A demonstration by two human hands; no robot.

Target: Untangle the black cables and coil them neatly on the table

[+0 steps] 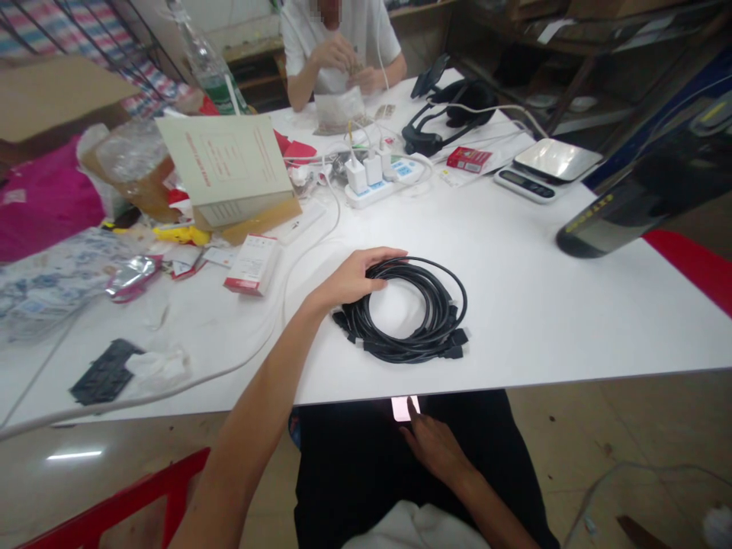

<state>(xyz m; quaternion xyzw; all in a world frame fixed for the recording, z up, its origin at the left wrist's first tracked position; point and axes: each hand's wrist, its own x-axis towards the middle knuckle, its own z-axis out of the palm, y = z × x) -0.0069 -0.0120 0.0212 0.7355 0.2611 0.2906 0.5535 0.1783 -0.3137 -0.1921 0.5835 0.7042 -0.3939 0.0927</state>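
Note:
A thick coil of black cables point(394, 347) lies on the white table near its front edge, with several plugs sticking out, some with pale or clear tips. My left hand point(360, 280) grips the coil's upper left side, the thumb over its inner edge and the fingers along the top. Below the table edge, my right hand point(438, 444) is over my lap. Its index finger is stretched out and touches a bright lit screen point(401, 409), probably a phone, partly hidden by the table. The right hand's other fingers show only in part.
Behind the coil sits a white power strip point(371, 197) with chargers. A small red-and-white box point(252, 264), a cardboard-like folder point(229, 171) and clutter lie left. To the right are a scale point(549, 169) and a dark bottle point(606, 221). Across the table, another person handles a bag point(337, 114).

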